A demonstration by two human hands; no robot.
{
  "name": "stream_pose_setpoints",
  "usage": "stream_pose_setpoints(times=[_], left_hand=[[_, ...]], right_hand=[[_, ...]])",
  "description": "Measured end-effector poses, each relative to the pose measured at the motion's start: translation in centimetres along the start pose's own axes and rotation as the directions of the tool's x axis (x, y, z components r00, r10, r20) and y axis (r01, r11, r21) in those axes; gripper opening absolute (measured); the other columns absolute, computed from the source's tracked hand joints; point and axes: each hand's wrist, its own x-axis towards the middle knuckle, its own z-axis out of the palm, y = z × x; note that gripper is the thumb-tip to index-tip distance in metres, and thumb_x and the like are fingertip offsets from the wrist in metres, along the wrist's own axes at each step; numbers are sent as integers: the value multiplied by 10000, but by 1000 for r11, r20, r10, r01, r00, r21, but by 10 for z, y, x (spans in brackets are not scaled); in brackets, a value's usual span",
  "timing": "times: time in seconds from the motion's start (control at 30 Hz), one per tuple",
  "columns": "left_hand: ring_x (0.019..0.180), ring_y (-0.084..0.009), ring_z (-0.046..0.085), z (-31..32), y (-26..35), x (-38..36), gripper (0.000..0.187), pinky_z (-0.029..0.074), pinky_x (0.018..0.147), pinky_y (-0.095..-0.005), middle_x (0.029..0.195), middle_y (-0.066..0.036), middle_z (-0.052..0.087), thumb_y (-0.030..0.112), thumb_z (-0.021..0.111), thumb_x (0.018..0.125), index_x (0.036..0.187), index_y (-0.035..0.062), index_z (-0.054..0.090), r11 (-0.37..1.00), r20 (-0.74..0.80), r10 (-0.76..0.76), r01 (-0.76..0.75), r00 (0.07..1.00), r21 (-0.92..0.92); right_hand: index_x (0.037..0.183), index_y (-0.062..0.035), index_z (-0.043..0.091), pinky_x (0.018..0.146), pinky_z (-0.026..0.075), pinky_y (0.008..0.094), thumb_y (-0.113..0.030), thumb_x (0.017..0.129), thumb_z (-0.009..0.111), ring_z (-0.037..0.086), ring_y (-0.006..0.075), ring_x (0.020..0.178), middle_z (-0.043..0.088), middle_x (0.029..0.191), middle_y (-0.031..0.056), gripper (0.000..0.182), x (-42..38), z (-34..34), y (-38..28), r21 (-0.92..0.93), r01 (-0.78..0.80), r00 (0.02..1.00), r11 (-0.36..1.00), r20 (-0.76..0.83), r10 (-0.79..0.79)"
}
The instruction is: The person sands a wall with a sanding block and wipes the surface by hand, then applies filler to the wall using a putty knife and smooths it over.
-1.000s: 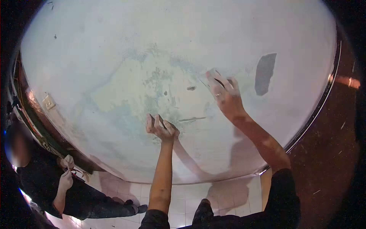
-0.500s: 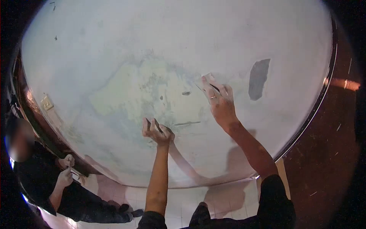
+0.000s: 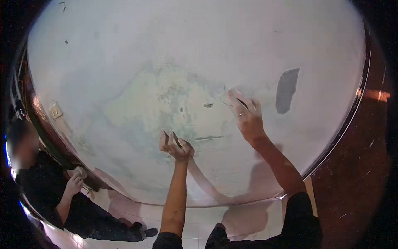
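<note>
In the head view, a large pale wall (image 3: 232, 45) fills most of the picture. It has a yellowish-green worn patch (image 3: 132, 95), a small dark gouge (image 3: 208, 105) and a long scratch (image 3: 209, 137). My right hand (image 3: 248, 118), a ring on one finger, presses a small pale flat piece (image 3: 233, 93) against the wall right of the gouge. The piece's kind cannot be made out, as the fingers cover most of it. Below the patch, my left hand (image 3: 177, 147) touches the wall with bent, parted fingers and nothing visible in them.
A dark grey patch (image 3: 287, 91) marks the wall to the right. On the left is a wall socket (image 3: 55, 110). A co-worker (image 3: 45, 186) in dark clothes sits low at left, hands together. White floor tiles (image 3: 190, 224) run along the wall's foot; a brown surface (image 3: 348, 174) lies at right.
My right hand has slid slightly right and down along the wall with the pale piece. My left hand stays in about the same place. The co-worker's hands have shifted; the view has moved a little.
</note>
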Motion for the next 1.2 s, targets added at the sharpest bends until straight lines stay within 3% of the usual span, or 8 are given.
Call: stream_pose_setpoints(times=[0.1,0.23,0.33,0.4,0.63,0.8,0.9,1.2], left_hand=[[1267,-331,362,5,-1,-2,420,258,1017,-459,1380,-259,433,210,492,851,1228,28,524,1000,6,4,-4,1000,14],[1225,-334,374,0,-8,-6,428,277,1004,-462,1395,-246,411,227,499,849,1225,25,532,999,40,-6,4,999,49],[1243,-337,365,1,-7,-5,402,263,1012,-468,1403,-246,397,213,501,874,1232,30,513,1000,26,15,-16,1000,25],[1290,-339,338,-1,0,1,353,231,1035,-473,1404,-252,393,171,507,916,1239,32,474,999,27,7,-6,1000,-52],[1224,-351,382,0,-1,-1,411,281,993,-459,1395,-255,400,195,519,862,1241,33,522,1000,24,12,-12,1000,12],[1241,-347,363,4,-3,-4,404,285,998,-464,1377,-258,405,175,521,846,1222,30,525,999,-25,7,-9,1000,-54],[1282,-356,336,-1,-2,-3,332,240,1031,-469,1387,-243,396,229,479,935,1216,53,494,1000,34,12,-12,999,5],[1269,-353,356,0,-2,-3,377,244,1031,-464,1392,-257,412,188,494,906,1261,62,481,999,6,-3,4,1000,-46]], right_hand=[[1320,-114,518,905,438,391,-91,846,608,518,165,1138,519,1371,42,483,7,7,0,-83,-60,997,995,46,64],[1350,-133,500,894,434,387,-116,853,630,523,144,1110,576,1280,36,514,38,8,-8,-37,-52,997,998,-60,49],[1269,-59,540,896,374,431,31,794,602,535,209,1102,596,1268,9,487,9,10,1,57,-62,998,996,1,62],[1252,-59,554,896,376,431,38,789,601,540,205,1095,608,1248,6,475,-10,10,3,30,-57,998,998,-26,58],[1325,-44,524,909,397,421,55,765,607,527,226,1106,633,1142,58,574,33,-4,-14,26,-51,999,998,10,51],[1349,-56,506,910,399,423,63,762,598,506,221,1115,629,1141,63,606,-12,0,-6,-43,-34,995,998,92,38],[1368,-49,485,904,397,425,65,762,592,510,223,1107,630,1132,66,625,9,-1,-13,-6,-130,984,991,122,130],[1386,-44,476,893,395,415,55,767,558,525,242,1064,630,1083,91,633,-2,-1,-24,9,-187,977,982,101,185]])
